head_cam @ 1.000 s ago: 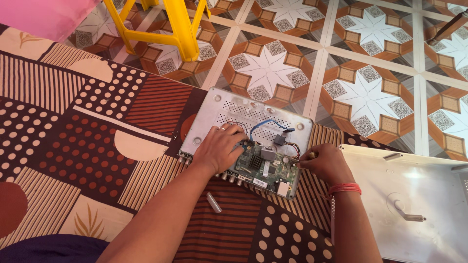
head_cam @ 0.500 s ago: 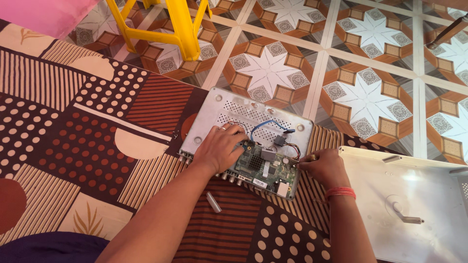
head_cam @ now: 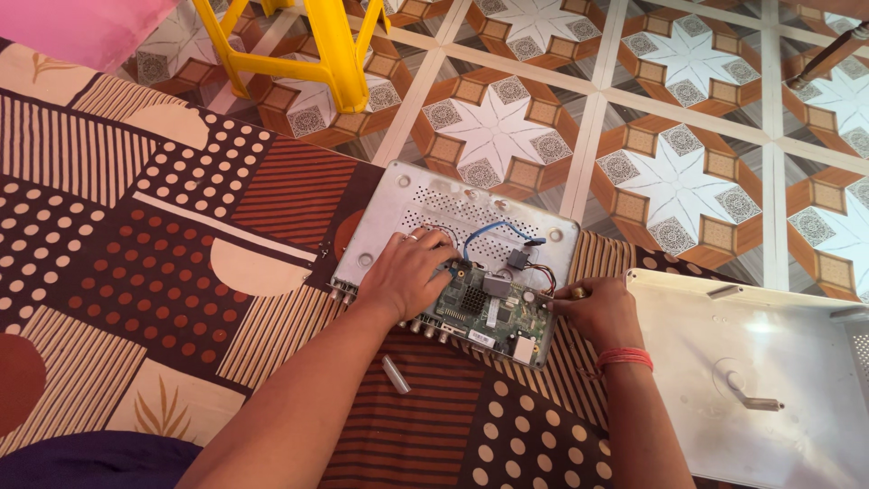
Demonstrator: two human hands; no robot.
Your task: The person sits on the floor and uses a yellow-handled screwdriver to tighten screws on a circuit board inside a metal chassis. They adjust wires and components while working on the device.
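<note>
Resting: left hand [head_cam: 409,276] lay flat, palm down, on the open device, fingers [head_cam: 433,243] loosely spread over the perforated metal and the left edge of the circuit board.
Right hand: right hand [head_cam: 597,311] sat at the board's right edge, fingers curled together around a small brass-coloured tool tip [head_cam: 577,292]; could not tell exactly how it was pinched.
Wrist: orange thread band [head_cam: 624,358] circled the right wrist.
Device: grey metal chassis [head_cam: 425,195], lid off, lay on the mat's far edge, partly over the tiled floor.
Board: green circuit board [head_cam: 489,312] occupied the chassis's near right part, between the two hands, with a dark square heatsink near its middle.
Wiring: blue cable [head_cam: 493,231] looped from the board over the perforated plate; a red-black lead ran just beside the right hand.
Connectors: a row of round jacks [head_cam: 425,328] lined the chassis's near edge, below the left hand.
Loose part: small grey cylinder [head_cam: 396,374] lay on the mat near the left forearm, apart from the chassis.
Cover: white plastic cover [head_cam: 769,380] lay just right of the right forearm, inner side up.
Surface: patterned brown mat [head_cam: 163,272] with dots and stripes covered the floor.
Background: yellow stool legs [head_cam: 339,54] stood on star-patterned floor tiles [head_cam: 679,172], well apart from the hands.
</note>
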